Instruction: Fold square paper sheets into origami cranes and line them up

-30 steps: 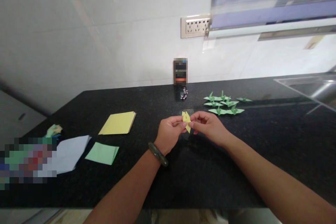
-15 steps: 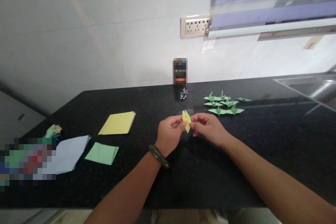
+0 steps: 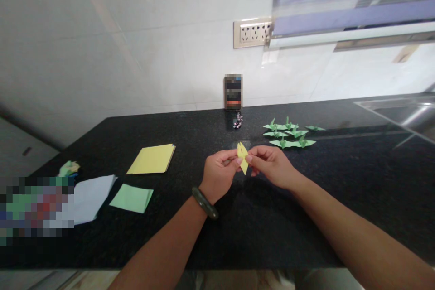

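Between my two hands is a small folded piece of yellow origami paper [image 3: 244,161], a narrow diamond with a split upper tip, held above the black counter. My left hand [image 3: 219,174], with a dark bangle on its wrist, pinches its left edge between thumb and fingers. From the other side my right hand [image 3: 271,166] grips it, the thumb pressed on the front face near the middle. The fingers behind the paper are partly hidden. Several green origami cranes [image 3: 283,144] stand in a cluster beyond my right hand.
On the black counter [image 3: 258,235] lie a yellow paper stack [image 3: 152,159], green sheets [image 3: 132,198] and white paper [image 3: 97,197] to the left. A blurred-out phone-like object [image 3: 233,93] leans on the wall with a beaded strap [image 3: 238,121]. A sink [image 3: 404,111] is far right.
The yellow paper has turned slightly, its lower point shifting a little right and down. My right thumb has slid up a little on it. The left hand keeps its hold.
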Demonstrator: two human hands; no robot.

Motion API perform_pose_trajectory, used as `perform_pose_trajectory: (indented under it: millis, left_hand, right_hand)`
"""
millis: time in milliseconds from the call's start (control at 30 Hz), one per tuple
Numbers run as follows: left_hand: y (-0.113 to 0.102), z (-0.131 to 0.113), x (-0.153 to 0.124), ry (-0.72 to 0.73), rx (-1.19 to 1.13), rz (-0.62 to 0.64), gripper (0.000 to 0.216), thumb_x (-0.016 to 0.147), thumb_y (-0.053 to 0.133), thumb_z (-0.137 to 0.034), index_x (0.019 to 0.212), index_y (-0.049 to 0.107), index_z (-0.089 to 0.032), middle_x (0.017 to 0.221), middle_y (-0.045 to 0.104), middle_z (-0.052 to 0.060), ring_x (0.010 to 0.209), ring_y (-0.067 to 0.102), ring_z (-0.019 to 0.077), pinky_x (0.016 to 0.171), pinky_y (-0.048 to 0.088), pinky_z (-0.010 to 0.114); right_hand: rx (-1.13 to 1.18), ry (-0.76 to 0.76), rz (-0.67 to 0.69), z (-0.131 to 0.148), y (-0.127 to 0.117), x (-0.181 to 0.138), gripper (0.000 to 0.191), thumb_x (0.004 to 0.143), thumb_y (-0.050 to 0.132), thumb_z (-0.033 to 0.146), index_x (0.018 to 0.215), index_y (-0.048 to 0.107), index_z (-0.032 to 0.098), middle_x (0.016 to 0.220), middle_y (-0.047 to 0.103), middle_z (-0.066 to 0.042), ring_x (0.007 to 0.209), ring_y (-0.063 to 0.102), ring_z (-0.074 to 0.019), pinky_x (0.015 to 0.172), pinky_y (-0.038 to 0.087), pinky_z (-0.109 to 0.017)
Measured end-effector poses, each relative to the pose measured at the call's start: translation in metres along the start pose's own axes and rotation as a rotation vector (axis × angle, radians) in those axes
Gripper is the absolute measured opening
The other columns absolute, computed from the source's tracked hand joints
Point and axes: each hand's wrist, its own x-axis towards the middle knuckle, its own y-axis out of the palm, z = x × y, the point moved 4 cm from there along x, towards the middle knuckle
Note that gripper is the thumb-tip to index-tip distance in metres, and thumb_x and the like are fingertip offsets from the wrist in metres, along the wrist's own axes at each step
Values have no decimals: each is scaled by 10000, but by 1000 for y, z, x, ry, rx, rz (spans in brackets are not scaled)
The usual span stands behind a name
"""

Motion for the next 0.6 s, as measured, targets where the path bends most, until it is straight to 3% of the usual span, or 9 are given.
perform_pose_trajectory:
  millis: [167, 233, 300, 400, 500, 600]
  left_hand:
    - [-2, 7, 4, -32, -72, -22, 350, 655, 669, -209, 995, 643, -129, 639, 655, 5, 554, 588, 102, 559, 494, 222]
    - [-7, 11, 6, -12, -60, -120, 417, 641, 687, -213, 1045, 611, -145, 628, 643, -11, 543, 579, 94, 552, 483, 213]
    - [-11, 12, 6, 34, -1, -235, 325, 634, 697, -232, 940, 647, -137, 684, 661, 15, 608, 604, 108, 599, 487, 220]
    - [-4, 13, 3, 21, 48, -149, 224, 687, 652, -289, 846, 691, -137, 816, 698, 70, 750, 638, 161, 711, 500, 273]
    - [5, 10, 0, -11, -34, -9, 250, 698, 646, -278, 905, 691, -146, 886, 702, 67, 791, 639, 170, 755, 495, 290]
    - [6, 9, 1, -17, -91, 24, 226, 687, 657, -251, 881, 695, -141, 850, 705, 53, 768, 633, 154, 755, 492, 278]
  right_hand:
    - [-25, -40, 20, 3, 1, -1, 242, 770, 540, 376, 683, 561, 152, 566, 559, 13, 453, 506, -89, 466, 427, -224]
    - [-158, -76, -107, 3, -2, -1, 226, 774, 531, 351, 655, 555, 160, 538, 546, 11, 454, 499, -98, 454, 405, -228]
    - [-366, -171, -284, 5, -6, -3, 203, 772, 532, 308, 627, 564, 169, 542, 554, -3, 486, 499, -110, 471, 387, -237]
    - [-574, -359, -405, 12, -4, -7, 164, 779, 532, 265, 659, 607, 183, 594, 589, -21, 547, 513, -123, 518, 391, -251]
    - [-576, -488, -323, 17, 3, -9, 137, 798, 518, 237, 751, 639, 194, 668, 620, -35, 611, 550, -136, 566, 426, -261]
    - [-501, -529, -185, 18, 10, -10, 165, 822, 481, 199, 780, 640, 198, 747, 635, -49, 703, 576, -148, 651, 454, -278]
